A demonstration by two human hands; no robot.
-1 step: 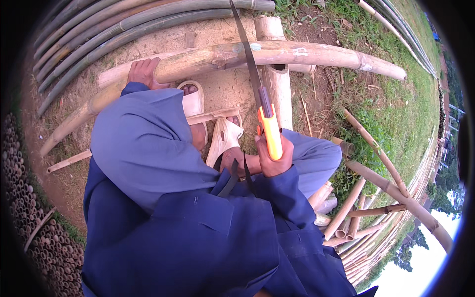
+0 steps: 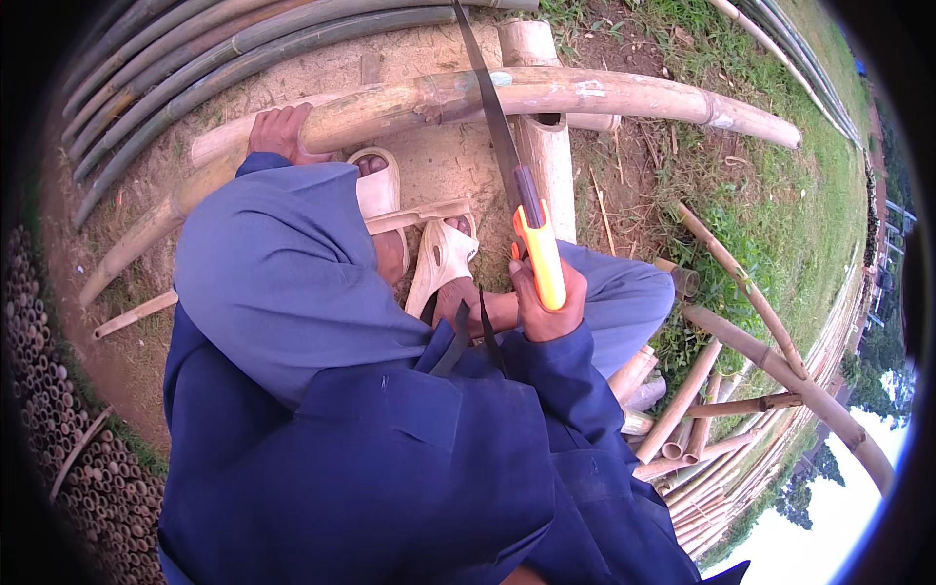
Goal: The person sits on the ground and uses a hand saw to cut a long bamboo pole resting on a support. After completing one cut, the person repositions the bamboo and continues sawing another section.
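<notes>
A long pale bamboo pole [image 2: 643,96] lies across in front of me, resting on a shorter, thick bamboo piece [image 2: 548,180]. My left hand [image 2: 281,135] is closed over the pole to the left, beside my knee. In my right hand [image 2: 554,300] is the orange-and-yellow handle of a handsaw [image 2: 493,109], with the fingers wrapped around it. Its dark blade slants up and away across the pole, close to a pole joint. Whether the teeth are inside a cut is not clear. My sandalled feet [image 2: 444,261] are on the near side of the pole.
Several greenish bamboo poles [image 2: 263,73] lie side by side at the far left. Stacked bamboo ends [image 2: 97,507] fill the lower left. Cut bamboo pieces [image 2: 682,414] and a leaning pole [image 2: 780,366] are at the right, near the grass. A split bamboo strip [image 2: 419,214] crosses my feet.
The saw handle and my right hand have shifted slightly right. The pole appears a little higher in the picture, with a slight shift of the view. Both hands keep their grip.
</notes>
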